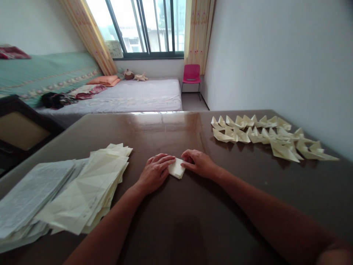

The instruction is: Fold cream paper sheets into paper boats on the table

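A small folded piece of cream paper (176, 169) lies on the brown table between my two hands. My left hand (156, 170) rests on its left side, fingertips pressed on the paper's upper left edge. From the right, my right hand (200, 164) grips the paper's right edge between thumb and curled fingers. Several layers show at the paper's near edge. Folded paper boats (231, 134) stand in rows at the back right, apart from my hands. Left of my left arm lies a stack of creased cream sheets (91, 184).
A pile of printed sheets (35, 191) lies at the table's left, partly under the cream stack. The glossy table (220, 221) reaches toward a bed (149, 95). A pink chair (191, 75) stands by the far wall. A dark chair (24, 129) is at the left.
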The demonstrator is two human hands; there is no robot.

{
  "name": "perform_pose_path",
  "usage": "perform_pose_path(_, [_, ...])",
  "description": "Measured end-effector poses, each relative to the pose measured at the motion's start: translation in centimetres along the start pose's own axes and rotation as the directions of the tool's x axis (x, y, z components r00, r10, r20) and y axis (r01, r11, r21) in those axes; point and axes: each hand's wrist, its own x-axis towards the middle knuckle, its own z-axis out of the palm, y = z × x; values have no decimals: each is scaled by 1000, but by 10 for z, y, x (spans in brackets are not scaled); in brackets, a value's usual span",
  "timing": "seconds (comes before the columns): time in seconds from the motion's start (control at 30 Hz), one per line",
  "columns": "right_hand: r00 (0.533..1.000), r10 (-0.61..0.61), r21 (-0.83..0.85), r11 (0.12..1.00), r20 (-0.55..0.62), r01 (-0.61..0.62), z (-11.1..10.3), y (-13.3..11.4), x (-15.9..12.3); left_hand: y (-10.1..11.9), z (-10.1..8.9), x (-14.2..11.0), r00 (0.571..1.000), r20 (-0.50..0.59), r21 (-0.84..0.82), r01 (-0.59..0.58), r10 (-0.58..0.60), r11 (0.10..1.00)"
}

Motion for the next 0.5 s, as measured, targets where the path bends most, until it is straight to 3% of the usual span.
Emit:
perform_pose_path(0.23, [998, 51, 253, 966, 22, -54, 8, -11, 0, 0, 1, -1, 1000, 11, 9, -5, 5, 1000])
perform_pose_path(0.33, [999, -42, 173, 984, -2, 41, 5, -11, -1, 0, 1, -1, 1000, 16, 15, 2, -2, 1000])
perform_pose_path(0.5, [983, -167, 26, 986, 76, 166, 5, -13, -5, 1, 0, 0, 1000, 23, 14, 15, -16, 1000])
